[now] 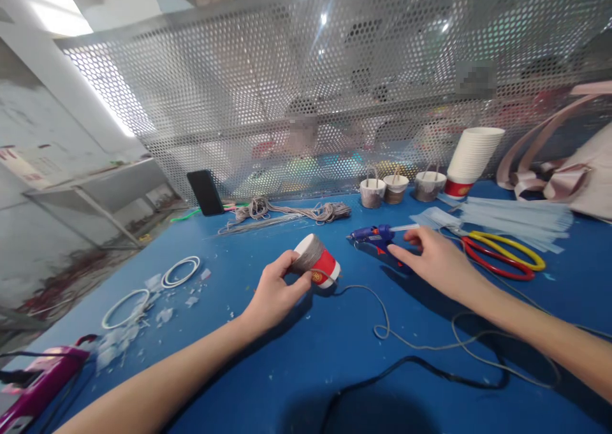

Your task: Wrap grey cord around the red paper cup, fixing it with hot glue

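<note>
My left hand is closed around a paper cup tilted on its side, its thumb and fingers gripping the wall. Grey cord covers the part of the cup towards its white end; a red printed band shows below. A loose grey cord runs from the cup across the table to the right. My right hand is at a blue glue gun, thumb and fingers apart near its handle and the clear glue stick. The gun's nozzle points left, towards the cup.
Behind are cord bundles, a phone, cord-wrapped cups and stacked cups. At right lie glue sticks and red-and-yellow-handled scissors. White rings, scraps and a purple power strip are left. A perforated metal screen bounds the table.
</note>
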{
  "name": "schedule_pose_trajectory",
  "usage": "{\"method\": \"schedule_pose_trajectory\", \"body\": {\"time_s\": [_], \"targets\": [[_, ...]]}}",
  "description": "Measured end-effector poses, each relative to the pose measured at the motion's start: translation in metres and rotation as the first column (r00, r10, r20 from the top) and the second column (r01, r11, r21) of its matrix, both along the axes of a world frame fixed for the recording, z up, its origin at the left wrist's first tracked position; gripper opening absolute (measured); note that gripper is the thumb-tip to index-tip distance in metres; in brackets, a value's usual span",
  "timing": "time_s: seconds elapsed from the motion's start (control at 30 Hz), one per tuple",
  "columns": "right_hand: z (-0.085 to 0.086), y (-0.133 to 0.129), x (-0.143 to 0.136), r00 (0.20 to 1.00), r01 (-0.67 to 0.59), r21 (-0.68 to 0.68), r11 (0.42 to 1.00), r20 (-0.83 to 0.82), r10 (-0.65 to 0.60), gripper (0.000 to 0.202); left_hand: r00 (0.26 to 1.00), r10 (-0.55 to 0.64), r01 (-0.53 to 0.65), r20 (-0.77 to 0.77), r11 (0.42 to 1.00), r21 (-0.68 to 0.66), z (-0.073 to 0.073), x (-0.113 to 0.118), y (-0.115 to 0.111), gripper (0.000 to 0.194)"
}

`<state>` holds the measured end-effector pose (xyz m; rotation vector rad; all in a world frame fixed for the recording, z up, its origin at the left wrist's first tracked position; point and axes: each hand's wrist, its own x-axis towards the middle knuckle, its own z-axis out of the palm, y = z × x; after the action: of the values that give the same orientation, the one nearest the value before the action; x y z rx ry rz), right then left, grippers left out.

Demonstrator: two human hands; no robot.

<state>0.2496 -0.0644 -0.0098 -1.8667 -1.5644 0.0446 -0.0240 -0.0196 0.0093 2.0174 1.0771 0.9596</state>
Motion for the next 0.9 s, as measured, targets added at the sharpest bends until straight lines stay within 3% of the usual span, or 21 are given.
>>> {"method": "schedule_pose_trajectory", "body": {"time_s": [0.07,0.17,0.27,0.4,0.53,0.6,0.73,0.9], "targets": [[0.006,-0.018,-0.003,0.999,-0.016,0.165,0.986,0.046,0.009,0.025,1.0,0.012,-0.012,0.02,0.999,-0.038,0.003,0.004,-0.002,0.007],[0.016,-0.036,-0.024,0.947,-0.319,0.219,0.922,0.11,0.302,0.012,0.999,0.015,-0.011,0.041,0.996,-0.09,0.008,0.008,-0.007,0.008],[0.021,-0.034,-0.056,0.826,-0.563,0.217,0.797,0.171,0.537,0.007,0.999,0.016,-0.011,0.042,0.994,-0.112,0.01,0.01,-0.015,0.009],[0.022,-0.019,-0.087,0.801,-0.592,0.239,0.77,0.286,0.527,0.014,0.999,0.006,0.0,0.045,0.993,-0.119,0.013,0.01,-0.022,0.009],[0.02,-0.009,-0.094,0.785,-0.596,0.233,0.768,0.372,0.496,0.02,0.999,0.012,-0.008,0.03,0.99,-0.14,0.013,0.01,-0.022,0.01],[0.02,-0.009,-0.094,0.804,-0.586,0.244,0.773,0.291,0.518,0.019,1.0,0.014,-0.013,0.006,0.991,-0.134,0.012,0.01,-0.021,0.01],[0.028,-0.016,-0.095,0.828,-0.528,0.217,0.821,-0.084,0.554,0.017,0.998,-0.01,0.006,-0.057,0.998,-0.059,0.01,0.01,-0.021,0.011],[0.04,-0.025,-0.098,0.702,-0.555,-0.004,0.832,-0.537,0.467,0.011,0.991,0.001,0.006,-0.137,0.999,0.051,0.009,0.011,-0.024,0.01]]}}
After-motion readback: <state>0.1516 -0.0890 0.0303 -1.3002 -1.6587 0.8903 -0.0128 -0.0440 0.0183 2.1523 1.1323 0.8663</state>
